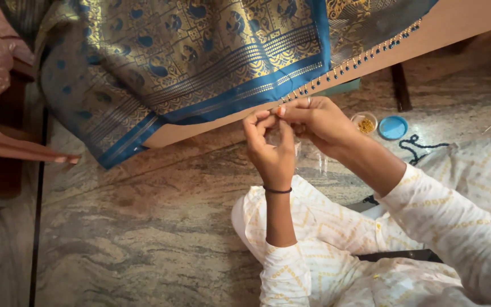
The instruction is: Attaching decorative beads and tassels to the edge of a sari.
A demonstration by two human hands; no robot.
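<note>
Pinching fabric edge point(228, 111) | left hand point(269, 150) | right hand point(319, 122) | grips touching

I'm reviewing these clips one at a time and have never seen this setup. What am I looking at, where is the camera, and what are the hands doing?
There is no machine here: a person sits on a stone floor, and the single camera is worn on their head, looking down. The left hand and right hand meet at the edge of a blue and gold cloth draped over a wooden board. A row of small beads runs along that edge. The fingertips pinch something too small to make out. On the floor nearby sit a small cup of yellow beads, a blue lid and some dark thread.
</note>
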